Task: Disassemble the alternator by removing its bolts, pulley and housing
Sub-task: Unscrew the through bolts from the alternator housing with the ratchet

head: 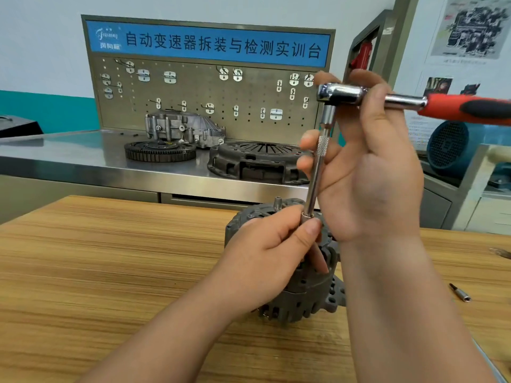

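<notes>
The grey alternator (pixel 301 297) stands on the wooden table (pixel 110 258), its end face up with a short stud at the top. A chrome ratchet (pixel 343 94) with a red and black handle carries a long extension bar (pixel 316 175) that runs down to the alternator's top. My left hand (pixel 271 255) rests on the alternator and pinches the lower end of the bar. My right hand (pixel 370 167) holds the knurled upper part of the bar and the ratchet head, fingers curled round them. The bolt under the socket is hidden.
A small metal bit (pixel 460 293) lies on the table at the right. Behind stands a steel bench (pixel 83 158) with a flywheel (pixel 160 152), a clutch cover (pixel 254 161) and a cast housing (pixel 185 128) before a pegboard (pixel 207 92). A blue motor (pixel 448 147) sits at right.
</notes>
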